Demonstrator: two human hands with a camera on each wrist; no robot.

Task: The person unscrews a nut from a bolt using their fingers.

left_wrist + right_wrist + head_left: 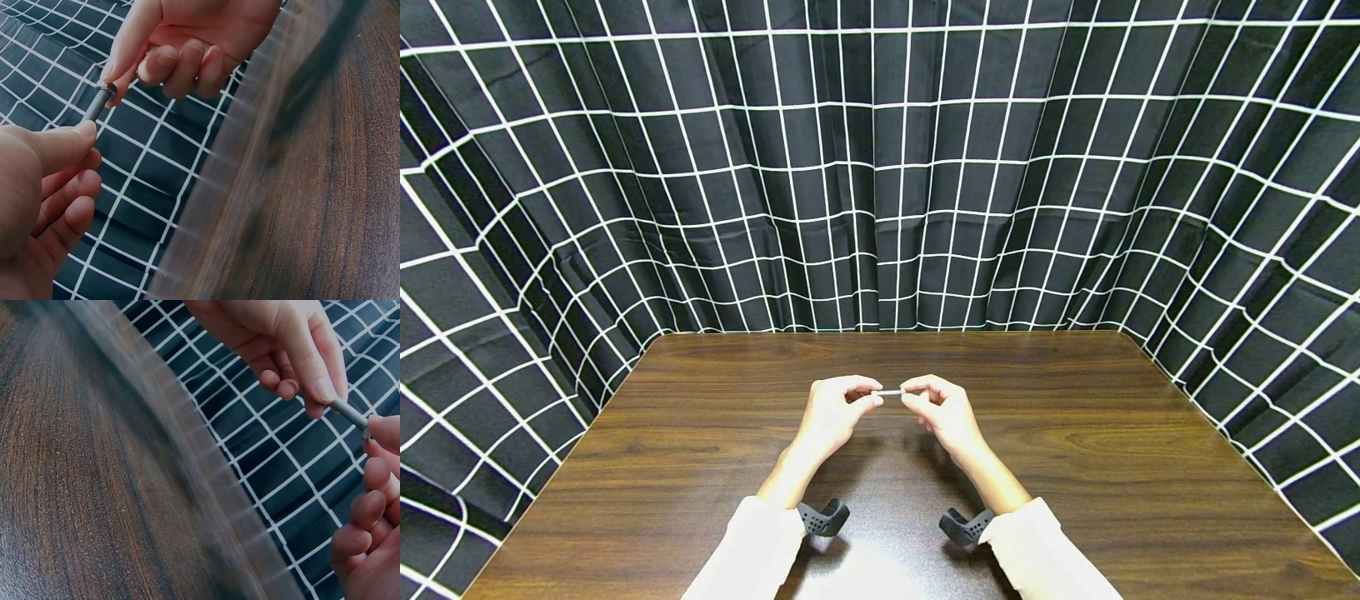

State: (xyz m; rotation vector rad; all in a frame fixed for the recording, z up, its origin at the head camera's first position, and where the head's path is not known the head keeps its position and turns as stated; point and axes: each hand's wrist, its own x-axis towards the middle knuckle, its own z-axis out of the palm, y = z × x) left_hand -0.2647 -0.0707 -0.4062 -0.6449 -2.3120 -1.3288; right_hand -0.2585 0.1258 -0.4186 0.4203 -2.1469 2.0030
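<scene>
A small grey metal bolt is held level between both hands above the table. My left hand pinches one end of its threaded shank between thumb and index finger. At the other end, my right hand pinches the wider hex part with thumb and index finger. The left wrist view shows the threads of the bolt and the hex part against the right fingertips; whether that is the head or a nut, I cannot tell. In the right wrist view the bolt spans the gap between the hands.
Below the hands spreads a brown wood-grain table. A black curtain with a white grid stands behind it and along both sides. Dark bands, one at the left wrist and one at the right wrist, sit by white sleeves.
</scene>
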